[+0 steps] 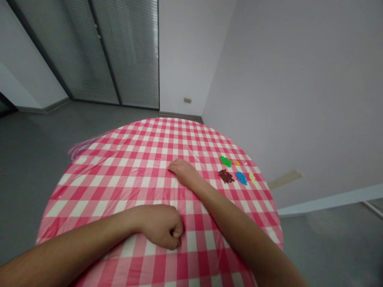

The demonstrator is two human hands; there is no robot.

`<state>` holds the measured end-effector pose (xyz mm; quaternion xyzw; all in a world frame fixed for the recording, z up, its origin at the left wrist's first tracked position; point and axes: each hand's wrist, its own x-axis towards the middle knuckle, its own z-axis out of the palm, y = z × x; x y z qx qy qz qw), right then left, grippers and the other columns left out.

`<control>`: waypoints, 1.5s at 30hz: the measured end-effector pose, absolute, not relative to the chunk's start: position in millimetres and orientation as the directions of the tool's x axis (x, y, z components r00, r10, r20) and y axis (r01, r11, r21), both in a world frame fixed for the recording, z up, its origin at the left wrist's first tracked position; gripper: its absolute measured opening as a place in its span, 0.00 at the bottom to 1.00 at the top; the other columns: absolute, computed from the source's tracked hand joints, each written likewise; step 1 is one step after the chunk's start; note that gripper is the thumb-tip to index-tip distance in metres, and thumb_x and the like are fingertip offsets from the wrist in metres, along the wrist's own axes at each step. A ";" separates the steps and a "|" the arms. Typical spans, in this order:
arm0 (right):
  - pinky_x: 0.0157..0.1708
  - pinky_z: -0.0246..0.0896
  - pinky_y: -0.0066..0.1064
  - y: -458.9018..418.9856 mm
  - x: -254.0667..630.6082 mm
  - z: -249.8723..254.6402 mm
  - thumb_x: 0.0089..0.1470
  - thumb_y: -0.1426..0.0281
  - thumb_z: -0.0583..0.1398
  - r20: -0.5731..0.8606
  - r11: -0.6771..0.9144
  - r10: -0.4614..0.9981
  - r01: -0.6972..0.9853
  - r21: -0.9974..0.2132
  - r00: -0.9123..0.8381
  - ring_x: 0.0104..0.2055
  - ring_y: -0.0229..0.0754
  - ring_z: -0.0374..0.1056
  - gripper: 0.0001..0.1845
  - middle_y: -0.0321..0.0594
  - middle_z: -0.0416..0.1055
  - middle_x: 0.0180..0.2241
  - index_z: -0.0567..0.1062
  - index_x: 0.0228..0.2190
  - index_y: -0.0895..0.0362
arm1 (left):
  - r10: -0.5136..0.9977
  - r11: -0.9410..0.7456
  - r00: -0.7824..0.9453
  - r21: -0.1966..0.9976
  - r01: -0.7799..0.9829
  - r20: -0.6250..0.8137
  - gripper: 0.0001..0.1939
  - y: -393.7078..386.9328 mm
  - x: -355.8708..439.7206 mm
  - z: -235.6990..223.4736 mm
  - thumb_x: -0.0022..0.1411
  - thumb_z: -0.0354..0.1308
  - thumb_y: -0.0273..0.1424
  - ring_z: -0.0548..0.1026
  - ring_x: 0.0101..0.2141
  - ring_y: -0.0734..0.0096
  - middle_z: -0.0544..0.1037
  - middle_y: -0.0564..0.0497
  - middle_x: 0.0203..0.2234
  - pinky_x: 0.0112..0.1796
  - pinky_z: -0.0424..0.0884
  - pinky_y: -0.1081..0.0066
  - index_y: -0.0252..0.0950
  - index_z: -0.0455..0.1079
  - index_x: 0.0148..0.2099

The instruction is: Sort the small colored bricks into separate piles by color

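Note:
A round table (119, 167) wears a red-and-white checked plastic cloth. My left hand (163, 226) rests on the cloth near the front, curled into a fist with the fingers tucked under; what it holds, if anything, is hidden. My right hand (183, 171) lies on the cloth near the table's middle, palm down, its fingers curled under and mostly out of sight. To its right lie small heaps of tiny pieces: green (226, 161), brown (226, 176), blue (241, 178), pale yellow (253, 178) and a small orange-yellow one (237, 162).
Grey floor (36, 139) surrounds the table. A white wall (299, 87) stands close on the right, with glass doors and blinds (119, 52) at the back left. A bit of clear plastic (79, 148) hangs off the table's far left edge.

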<state>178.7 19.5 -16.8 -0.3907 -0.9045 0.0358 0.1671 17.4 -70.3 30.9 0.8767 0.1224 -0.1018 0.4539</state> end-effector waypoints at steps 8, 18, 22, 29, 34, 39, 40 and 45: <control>0.48 0.63 0.36 9.8 257.5 -11.6 0.62 0.77 0.54 0.263 0.497 0.857 0.847 -0.188 -0.444 0.45 0.46 0.71 0.15 0.46 0.78 0.43 0.79 0.43 0.57 | 0.132 -0.549 0.950 0.777 0.308 -0.283 0.14 -70.3 17.0 31.0 0.53 0.59 0.22 0.58 0.16 0.82 0.59 0.62 0.13 0.19 0.52 0.77 0.34 0.60 0.20; 0.52 0.62 0.38 13.6 316.9 4.5 0.62 0.72 0.52 0.185 0.057 0.982 0.985 -0.165 -0.026 0.52 0.50 0.71 0.20 0.50 0.75 0.52 0.75 0.53 0.59 | 0.131 -0.547 0.948 0.776 0.313 -0.290 0.14 -70.7 17.2 33.5 0.52 0.58 0.22 0.57 0.16 0.81 0.58 0.61 0.13 0.19 0.52 0.76 0.34 0.58 0.19; 0.49 0.64 0.38 14.7 315.1 2.8 0.59 0.74 0.54 0.171 0.050 0.985 0.986 -0.158 -0.022 0.48 0.51 0.73 0.18 0.48 0.77 0.48 0.79 0.47 0.56 | 0.122 -0.545 0.946 0.777 0.316 -0.300 0.14 -70.2 17.6 34.6 0.52 0.58 0.22 0.57 0.16 0.81 0.58 0.61 0.12 0.19 0.52 0.76 0.34 0.58 0.19; 0.46 0.65 0.39 21.9 310.9 1.3 0.59 0.74 0.54 0.192 0.023 0.981 0.986 -0.165 0.009 0.46 0.52 0.73 0.16 0.48 0.79 0.45 0.80 0.43 0.56 | 0.112 -0.554 0.944 0.769 0.318 -0.310 0.14 -69.8 18.3 34.1 0.53 0.58 0.23 0.57 0.16 0.81 0.58 0.61 0.13 0.19 0.53 0.75 0.35 0.58 0.20; 0.51 0.64 0.40 12.5 314.8 3.8 0.61 0.71 0.53 0.242 0.049 0.970 0.979 -0.200 0.001 0.48 0.51 0.73 0.17 0.48 0.77 0.48 0.79 0.46 0.57 | 0.094 -0.527 0.938 0.782 0.332 -0.334 0.13 -64.0 14.4 36.1 0.55 0.57 0.26 0.58 0.17 0.79 0.59 0.60 0.14 0.20 0.54 0.75 0.35 0.59 0.21; 0.51 0.66 0.40 -10.4 333.4 15.9 0.60 0.71 0.50 0.368 -0.027 0.917 0.945 -0.326 0.153 0.49 0.49 0.73 0.21 0.46 0.78 0.47 0.79 0.47 0.58 | 0.199 -0.543 0.912 0.734 0.408 -0.359 0.13 -41.0 -3.9 46.5 0.57 0.54 0.29 0.60 0.19 0.78 0.62 0.58 0.16 0.22 0.55 0.74 0.35 0.60 0.22; 0.50 0.66 0.40 -15.9 338.1 18.9 0.60 0.70 0.50 0.382 -0.045 0.905 0.937 -0.346 0.185 0.48 0.49 0.74 0.21 0.46 0.78 0.47 0.79 0.47 0.58 | 0.232 -0.536 0.903 0.727 0.428 -0.361 0.12 -35.3 -8.8 50.8 0.58 0.53 0.29 0.59 0.19 0.78 0.61 0.58 0.16 0.22 0.54 0.74 0.35 0.60 0.22; 0.49 0.67 0.42 -47.1 353.9 31.0 0.59 0.68 0.50 0.451 -0.014 0.875 0.941 -0.338 0.175 0.47 0.50 0.74 0.21 0.48 0.78 0.46 0.79 0.46 0.58 | 0.391 -0.519 0.864 0.700 0.491 -0.316 0.15 -11.6 -34.7 77.4 0.62 0.51 0.35 0.60 0.21 0.76 0.62 0.56 0.18 0.24 0.55 0.74 0.34 0.63 0.24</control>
